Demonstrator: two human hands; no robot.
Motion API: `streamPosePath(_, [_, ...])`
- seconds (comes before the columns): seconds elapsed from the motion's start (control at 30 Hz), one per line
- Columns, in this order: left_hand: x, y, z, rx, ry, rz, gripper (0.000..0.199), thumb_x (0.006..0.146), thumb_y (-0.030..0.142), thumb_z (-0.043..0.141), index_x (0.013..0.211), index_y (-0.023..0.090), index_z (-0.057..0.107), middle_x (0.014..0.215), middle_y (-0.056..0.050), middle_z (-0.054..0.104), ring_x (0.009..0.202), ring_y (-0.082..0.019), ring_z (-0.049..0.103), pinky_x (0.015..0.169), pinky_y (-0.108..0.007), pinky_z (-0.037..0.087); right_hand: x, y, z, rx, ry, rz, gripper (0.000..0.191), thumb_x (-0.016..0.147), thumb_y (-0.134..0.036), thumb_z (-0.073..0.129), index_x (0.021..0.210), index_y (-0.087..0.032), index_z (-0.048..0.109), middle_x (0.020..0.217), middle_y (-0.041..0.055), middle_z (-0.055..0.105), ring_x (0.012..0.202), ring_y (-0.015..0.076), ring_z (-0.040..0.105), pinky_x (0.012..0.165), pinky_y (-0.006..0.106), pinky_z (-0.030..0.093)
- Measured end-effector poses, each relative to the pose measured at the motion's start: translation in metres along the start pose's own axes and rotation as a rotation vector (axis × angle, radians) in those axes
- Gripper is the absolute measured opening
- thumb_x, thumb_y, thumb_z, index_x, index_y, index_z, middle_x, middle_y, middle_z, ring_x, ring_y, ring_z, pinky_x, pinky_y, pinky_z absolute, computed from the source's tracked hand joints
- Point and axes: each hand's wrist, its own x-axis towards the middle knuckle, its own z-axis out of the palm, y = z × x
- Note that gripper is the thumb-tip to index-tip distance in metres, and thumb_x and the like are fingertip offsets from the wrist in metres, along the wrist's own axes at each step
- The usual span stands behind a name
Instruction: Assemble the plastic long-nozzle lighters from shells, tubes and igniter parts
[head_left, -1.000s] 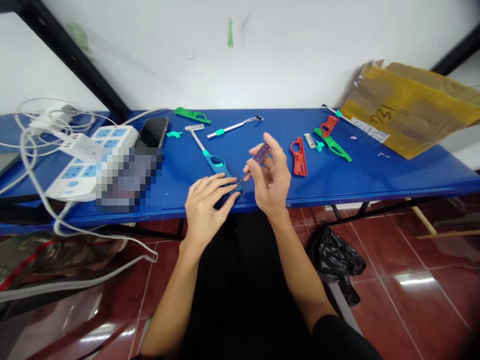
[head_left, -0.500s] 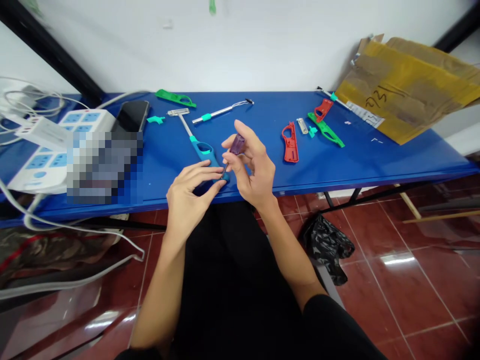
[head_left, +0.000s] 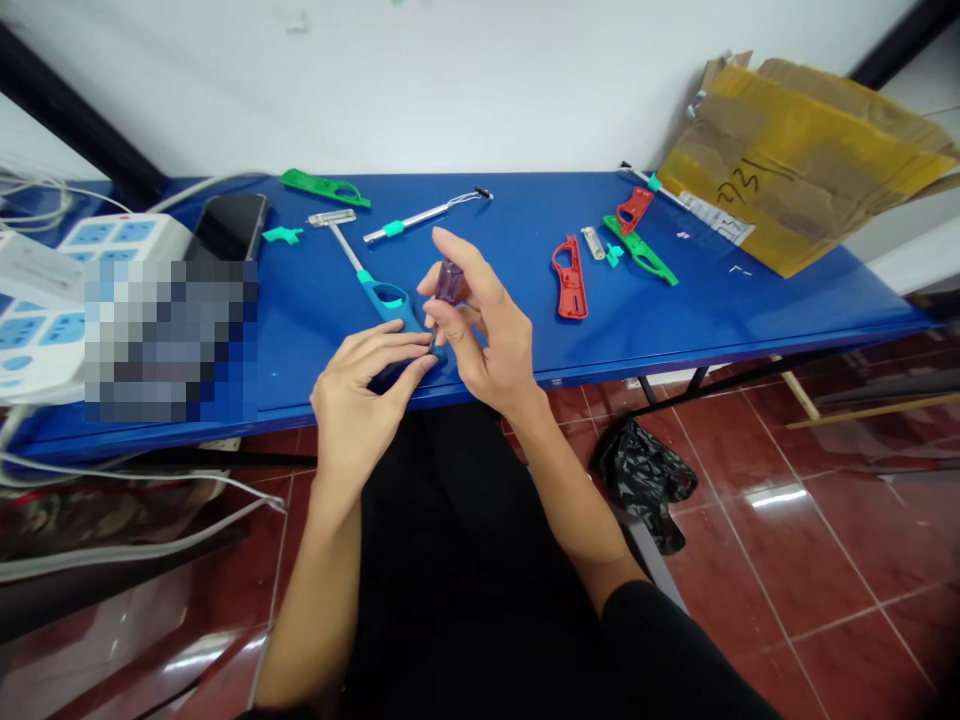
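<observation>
A blue long-neck lighter (head_left: pixel 409 318) lies on the table with its metal tube pointing away from me. My left hand (head_left: pixel 360 385) is closed around its near end, thumb and fingers pressing it down. In my right hand (head_left: pixel 499 345) is a small screwdriver (head_left: pixel 449 282) with a dark purple handle, held nearly upright. Its shaft goes down to the lighter's near end, beside my left fingertips; the tip itself is too small to make out. Across the lighter's tube rests a clear fuel tank (head_left: pixel 332 217). Beyond my hands lies a metal lighter tube (head_left: pixel 412 222) with a turquoise collar and thin wires.
A green handle half (head_left: pixel 315 186) and a turquoise trigger (head_left: pixel 283 235) lie at the back left. Red handle halves (head_left: pixel 571 285) and another green half (head_left: pixel 641 252) lie right. A taped cardboard box (head_left: pixel 795 170), a power strip (head_left: pixel 127 260) and a phone (head_left: pixel 232 225) flank them.
The whole view has shifted slightly, so things appear farther left. Both hands keep their hold on the lighter and the screwdriver, with only slight movement of the right fingers.
</observation>
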Motion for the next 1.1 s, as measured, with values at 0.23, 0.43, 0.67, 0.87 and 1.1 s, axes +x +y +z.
streamPosePath(0.23, [0.000, 0.000, -0.001, 0.016, 0.013, 0.003, 0.007, 0.100, 0.027, 0.077, 0.096, 0.028, 0.082, 0.109, 0.000, 0.087, 0.126, -0.027, 0.076, 0.117, -0.049, 0.057, 0.015, -0.019, -0.012, -0.007, -0.023, -0.005, 0.045, 0.117, -0.034, 0.048, 0.161, -0.034, 0.056, 0.132, 0.0039, 0.077, 0.115, 0.0199, 0.076, 0.104, 0.035, 0.069])
streamPosePath(0.43, [0.001, 0.002, -0.002, 0.032, -0.005, -0.025, 0.007, 0.100, 0.028, 0.076, 0.095, 0.029, 0.081, 0.109, 0.000, 0.086, 0.126, -0.027, 0.075, 0.118, -0.050, 0.057, 0.059, -0.031, -0.049, 0.044, -0.284, -0.193, 0.032, 0.116, -0.033, 0.054, 0.145, -0.027, 0.065, 0.136, 0.0002, 0.075, 0.121, 0.0159, 0.076, 0.106, 0.032, 0.067])
streamPosePath(0.67, [0.001, 0.002, -0.002, 0.024, -0.012, -0.050, 0.007, 0.101, 0.029, 0.075, 0.097, 0.029, 0.081, 0.111, 0.000, 0.086, 0.126, -0.027, 0.074, 0.119, -0.052, 0.056, 0.095, -0.034, -0.060, -0.041, -0.469, -0.484, 0.031, 0.115, -0.040, 0.051, 0.128, -0.019, 0.069, 0.122, -0.0061, 0.073, 0.108, 0.0072, 0.075, 0.100, 0.028, 0.064])
streamPosePath(0.87, [0.001, 0.003, -0.002, 0.022, -0.004, -0.055, 0.007, 0.101, 0.029, 0.076, 0.097, 0.029, 0.081, 0.109, 0.001, 0.086, 0.125, -0.027, 0.074, 0.118, -0.052, 0.056, 0.087, -0.038, -0.052, -0.126, -0.381, -0.463, 0.034, 0.115, -0.038, 0.052, 0.127, -0.012, 0.069, 0.113, -0.0018, 0.071, 0.111, 0.0084, 0.074, 0.097, 0.028, 0.064])
streamPosePath(1.1, [0.000, 0.003, -0.002, 0.036, -0.011, -0.058, 0.007, 0.101, 0.029, 0.077, 0.096, 0.029, 0.082, 0.108, 0.001, 0.085, 0.119, -0.026, 0.074, 0.114, -0.048, 0.057, 0.079, -0.039, -0.048, 0.079, -0.351, -0.453, 0.025, 0.114, -0.033, 0.056, 0.131, -0.024, 0.072, 0.124, -0.0074, 0.074, 0.109, 0.0072, 0.075, 0.101, 0.027, 0.066])
